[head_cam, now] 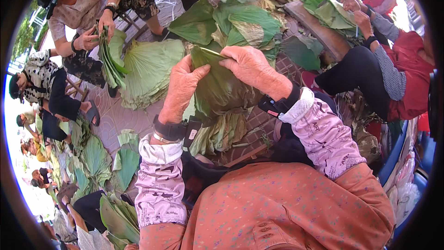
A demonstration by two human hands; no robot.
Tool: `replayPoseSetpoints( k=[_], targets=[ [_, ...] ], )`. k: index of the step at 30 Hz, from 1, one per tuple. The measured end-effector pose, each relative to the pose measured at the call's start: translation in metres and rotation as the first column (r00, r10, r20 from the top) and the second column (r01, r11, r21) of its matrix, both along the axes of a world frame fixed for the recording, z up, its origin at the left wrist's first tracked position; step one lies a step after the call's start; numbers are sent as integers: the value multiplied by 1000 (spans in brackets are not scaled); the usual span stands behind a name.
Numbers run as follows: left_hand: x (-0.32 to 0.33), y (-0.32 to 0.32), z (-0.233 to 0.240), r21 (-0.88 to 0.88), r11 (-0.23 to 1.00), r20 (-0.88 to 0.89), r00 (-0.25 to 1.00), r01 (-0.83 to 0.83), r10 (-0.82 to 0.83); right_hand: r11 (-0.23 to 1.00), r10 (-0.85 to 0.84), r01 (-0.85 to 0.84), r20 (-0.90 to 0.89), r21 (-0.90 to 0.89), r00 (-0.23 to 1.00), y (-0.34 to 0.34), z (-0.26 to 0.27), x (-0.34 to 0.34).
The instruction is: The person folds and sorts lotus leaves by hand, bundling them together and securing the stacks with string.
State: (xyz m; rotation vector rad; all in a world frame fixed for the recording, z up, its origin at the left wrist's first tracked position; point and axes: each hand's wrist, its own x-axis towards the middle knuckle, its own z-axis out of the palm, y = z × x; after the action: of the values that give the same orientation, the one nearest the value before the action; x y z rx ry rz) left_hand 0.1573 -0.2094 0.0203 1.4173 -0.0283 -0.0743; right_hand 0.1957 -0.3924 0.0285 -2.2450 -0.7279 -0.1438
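Observation:
Between my two hands hangs a large green lotus leaf [222,86], folded, with brownish patches lower down. My left hand [185,85] pinches its upper left edge between thumb and fingers. My right hand [255,69] grips the top edge near the pale stalk end, its thumb and forefinger close together. Below the held leaf lies a bundle of paler, wilted leaves [222,133] on the paving. A stack of pale green leaves [149,69] spreads to the left of my left hand, and a pile of greener leaves [249,21] lies beyond my hands.
A person [79,17] at upper left holds a sheaf of folded leaves [109,59]. Another person [402,66] in red sits at right, hands at leaves beside a wooden board [319,27]. More people sit along the left. Loose leaves [95,156] lie on the lower-left paving.

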Motion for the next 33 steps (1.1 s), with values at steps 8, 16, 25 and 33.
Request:
replayPoseSetpoints(
  k=[8,16,25,33],
  targets=[
    [-3,0,1,-68,998,-64,998,-2,-2,972,93,-40,-223,231,971,20,4,3],
    [-4,13,4,-79,996,-90,995,-45,38,879,119,19,-257,476,959,24,9,10],
    [-10,18,-4,-316,945,-174,984,-86,32,802,192,22,-292,597,937,25,7,9],
    [-6,24,-7,-356,893,-148,961,-274,235,670,296,117,-408,733,864,11,21,14]
  ],
)
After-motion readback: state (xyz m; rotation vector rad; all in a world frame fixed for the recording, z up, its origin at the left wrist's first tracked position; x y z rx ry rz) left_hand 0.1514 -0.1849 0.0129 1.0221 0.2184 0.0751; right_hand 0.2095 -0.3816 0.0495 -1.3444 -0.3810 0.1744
